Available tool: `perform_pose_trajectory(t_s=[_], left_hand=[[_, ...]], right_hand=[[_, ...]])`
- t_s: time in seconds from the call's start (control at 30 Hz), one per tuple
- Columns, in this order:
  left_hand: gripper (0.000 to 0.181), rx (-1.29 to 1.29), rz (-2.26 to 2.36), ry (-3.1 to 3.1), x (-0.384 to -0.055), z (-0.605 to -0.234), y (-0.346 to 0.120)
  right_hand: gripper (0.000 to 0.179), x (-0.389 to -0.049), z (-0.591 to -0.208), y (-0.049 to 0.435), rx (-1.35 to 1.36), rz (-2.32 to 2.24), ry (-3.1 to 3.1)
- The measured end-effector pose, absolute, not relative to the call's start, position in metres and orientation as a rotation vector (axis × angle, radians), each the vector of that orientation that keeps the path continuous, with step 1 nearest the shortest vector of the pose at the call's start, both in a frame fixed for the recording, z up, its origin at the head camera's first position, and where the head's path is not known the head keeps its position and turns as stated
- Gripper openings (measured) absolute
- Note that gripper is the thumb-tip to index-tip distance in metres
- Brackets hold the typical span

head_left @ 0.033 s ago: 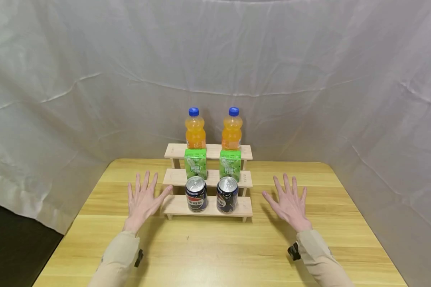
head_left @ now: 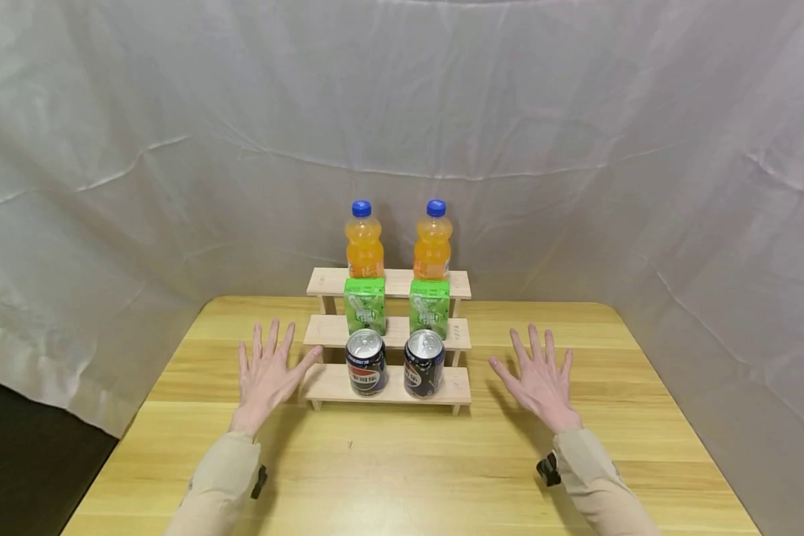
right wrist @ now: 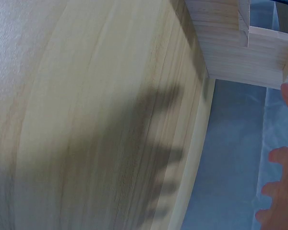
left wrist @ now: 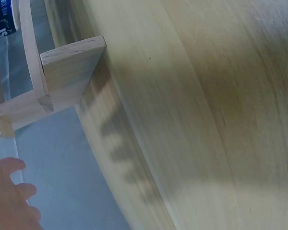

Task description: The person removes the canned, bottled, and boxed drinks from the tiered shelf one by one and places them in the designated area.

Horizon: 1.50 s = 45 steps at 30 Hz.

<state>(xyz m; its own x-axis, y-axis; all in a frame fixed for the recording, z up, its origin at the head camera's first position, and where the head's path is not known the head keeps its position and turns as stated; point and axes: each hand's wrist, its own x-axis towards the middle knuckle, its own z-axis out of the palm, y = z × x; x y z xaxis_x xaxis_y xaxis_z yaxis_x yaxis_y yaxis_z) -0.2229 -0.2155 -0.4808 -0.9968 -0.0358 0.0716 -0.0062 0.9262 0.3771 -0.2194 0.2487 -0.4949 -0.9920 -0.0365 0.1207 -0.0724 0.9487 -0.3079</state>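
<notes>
My left hand is spread palm down over the table, left of a three-step wooden rack; its thumb tip comes right up to the lowest step in the head view. On the rack's other side my right hand hovers with fingers fanned out, holding nothing. Two dark blue soda cans, a left can and a right can, stand on the bottom step. Two green juice boxes, one left and one right, occupy the middle step. Orange drink bottles with blue caps, left and right, stand on top.
The rack stands toward the back of a wood-grain table. Pale grey cloth hangs behind and along both sides. A dark area lies beyond the table's left edge. Both wrist views show hand shadows on the tabletop.
</notes>
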Motion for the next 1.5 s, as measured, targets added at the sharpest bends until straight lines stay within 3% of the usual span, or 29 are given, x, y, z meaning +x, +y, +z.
perform_pose_trajectory(t_s=[0.7,1.3,1.5], left_hand=[[0.090,0.031,-0.593,-2.986,-0.217,-0.477,-0.215],[0.094,0.018,-0.932,-3.074,-0.208,-0.493,-0.213],[0.078,0.000,-1.190,-3.018,-0.209,-0.495,-0.210]], right_hand=[[0.086,-0.227,-0.485,0.237,0.116,0.517,-2.941],[0.085,-0.258,-0.413,0.210,0.170,0.665,-2.728],[0.083,-0.267,-0.388,0.201,0.231,0.818,-2.657]])
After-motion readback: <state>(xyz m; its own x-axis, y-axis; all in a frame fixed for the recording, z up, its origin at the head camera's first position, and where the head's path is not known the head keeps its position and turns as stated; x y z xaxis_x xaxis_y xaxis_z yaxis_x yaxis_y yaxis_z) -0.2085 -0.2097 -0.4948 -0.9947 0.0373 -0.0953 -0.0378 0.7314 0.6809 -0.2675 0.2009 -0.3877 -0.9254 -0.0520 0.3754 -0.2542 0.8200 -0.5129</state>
